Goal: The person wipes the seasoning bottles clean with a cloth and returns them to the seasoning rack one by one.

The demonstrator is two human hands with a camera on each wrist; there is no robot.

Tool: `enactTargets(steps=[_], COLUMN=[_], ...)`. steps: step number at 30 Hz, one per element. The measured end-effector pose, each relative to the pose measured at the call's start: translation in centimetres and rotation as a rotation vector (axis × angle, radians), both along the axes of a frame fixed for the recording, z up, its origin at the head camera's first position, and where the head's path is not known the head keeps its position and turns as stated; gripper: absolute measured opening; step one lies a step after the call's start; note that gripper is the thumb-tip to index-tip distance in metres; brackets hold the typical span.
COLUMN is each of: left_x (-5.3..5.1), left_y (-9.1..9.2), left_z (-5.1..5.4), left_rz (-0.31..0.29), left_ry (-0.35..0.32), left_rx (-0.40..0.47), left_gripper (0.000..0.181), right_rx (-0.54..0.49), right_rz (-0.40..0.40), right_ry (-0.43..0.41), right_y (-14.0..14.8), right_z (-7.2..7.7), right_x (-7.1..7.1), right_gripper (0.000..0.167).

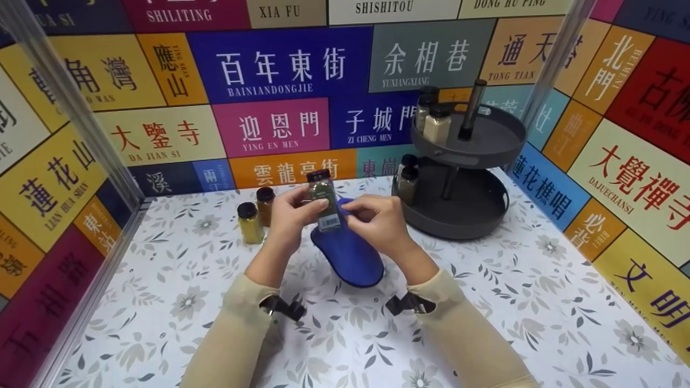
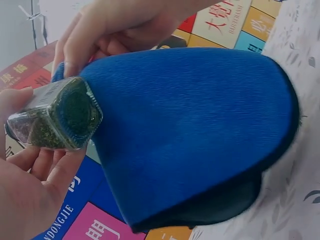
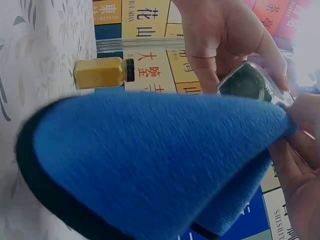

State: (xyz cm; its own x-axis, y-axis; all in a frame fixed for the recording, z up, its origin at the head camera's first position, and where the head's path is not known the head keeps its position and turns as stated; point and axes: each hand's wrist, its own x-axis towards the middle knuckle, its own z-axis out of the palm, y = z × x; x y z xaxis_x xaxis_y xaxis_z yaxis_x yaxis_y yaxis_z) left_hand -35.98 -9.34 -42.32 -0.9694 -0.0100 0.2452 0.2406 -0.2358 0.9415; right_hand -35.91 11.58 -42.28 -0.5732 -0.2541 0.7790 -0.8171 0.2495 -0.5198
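A square glass spice jar (image 1: pixel 323 202) with a dark cap and green flakes inside is gripped by my left hand (image 1: pixel 288 218), tilted above the table. My right hand (image 1: pixel 380 221) pinches the upper end of a blue cloth (image 1: pixel 353 256) with dark edging, right beside the jar. The cloth hangs down from those fingers, and in the left wrist view its broad blue face (image 2: pixel 195 130) touches or nearly touches the jar's base (image 2: pixel 80 115). In the right wrist view the cloth (image 3: pixel 150 155) covers part of the jar (image 3: pixel 245 82).
Left of my hands stand a yellow spice jar (image 1: pixel 249 222) and a reddish-brown one (image 1: pixel 265 205). At the back right is a dark two-tier round rack (image 1: pixel 458 229), with jars (image 1: pixel 437 124) on its upper tier and others (image 1: pixel 408 180) below. Sign-covered panels surround the floral table (image 1: pixel 188 334).
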Motion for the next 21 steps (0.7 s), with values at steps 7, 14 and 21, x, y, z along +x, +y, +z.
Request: enactTargets(steps=[7,14,21], left_x=[0.0,0.2,0.2], left_y=[0.3,1.3,1.4], left_z=[-0.3,-1.2,-1.3], left_rz=[-0.021,-0.139,-0.211], left_ry=[0.01,0.037,0.048], left_rx=[-0.005,-0.124,-0.263], left_gripper=[0.04,0.038,0.043], right_rx=[0.062,-0.046,-0.138], right_rz=[-0.003,-0.117,-0.176], right_ry=[0.02,0.076,0.09], right_y=[0.5,0.8,0.9], right_z=[0.1,0.1,0.4], right_x=[-0.2,-0.5,-0.6], right_gripper=[0.023,0.02,0.022])
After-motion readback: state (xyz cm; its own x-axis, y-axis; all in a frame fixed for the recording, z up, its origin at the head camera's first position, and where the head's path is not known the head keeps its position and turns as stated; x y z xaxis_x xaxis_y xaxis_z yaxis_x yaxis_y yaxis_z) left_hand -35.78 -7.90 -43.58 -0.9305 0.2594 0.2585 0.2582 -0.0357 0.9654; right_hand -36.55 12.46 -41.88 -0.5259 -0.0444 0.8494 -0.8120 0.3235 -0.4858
